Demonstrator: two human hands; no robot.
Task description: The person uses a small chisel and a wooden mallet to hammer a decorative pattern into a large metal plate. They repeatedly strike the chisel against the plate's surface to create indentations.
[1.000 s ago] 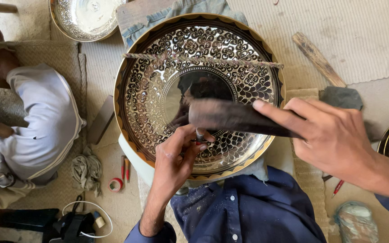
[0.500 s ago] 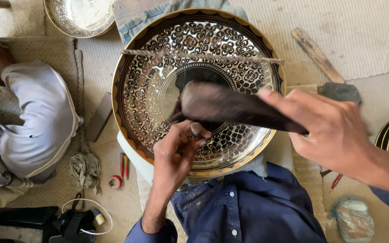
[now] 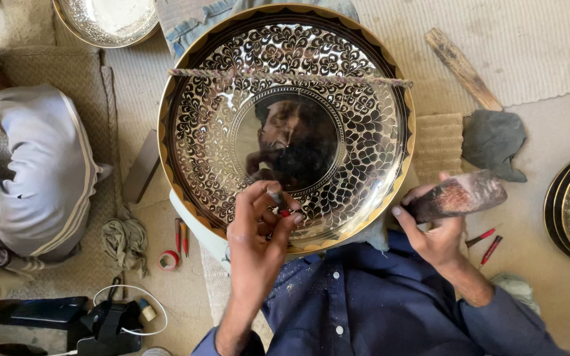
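The left hand (image 3: pixel 258 227) pinches a small red-tipped metal punch (image 3: pixel 278 203) against the near band of the large round engraved brass tray (image 3: pixel 285 125) on the lap. The right hand (image 3: pixel 433 227) grips a dark worn mallet (image 3: pixel 460 196), raised right of the rim. Good work likely needs a steady, upright punch. A twisted cord (image 3: pixel 291 77) crosses the far side; red-handled tools (image 3: pixel 486 242) lie right.
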